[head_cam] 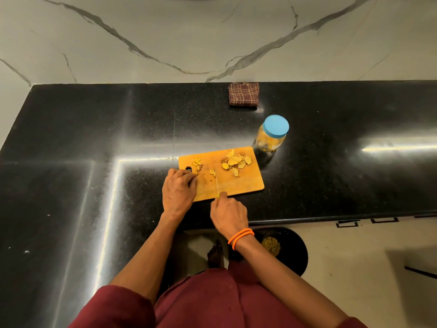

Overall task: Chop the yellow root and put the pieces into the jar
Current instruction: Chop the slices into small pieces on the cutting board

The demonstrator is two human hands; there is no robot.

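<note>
Here the knife (216,184) is gripped by its handle in the right hand (229,215), blade laid across the wooden cutting board (246,185) beside a small bit of yellow root (212,172). The left hand (179,191) is curled at the board's left edge (what its fingertips press cannot be told). Cut slices (235,162) are heaped near the far right corner, just beside the blue-lidded jar (272,134) on the black counter (94,138).
</note>
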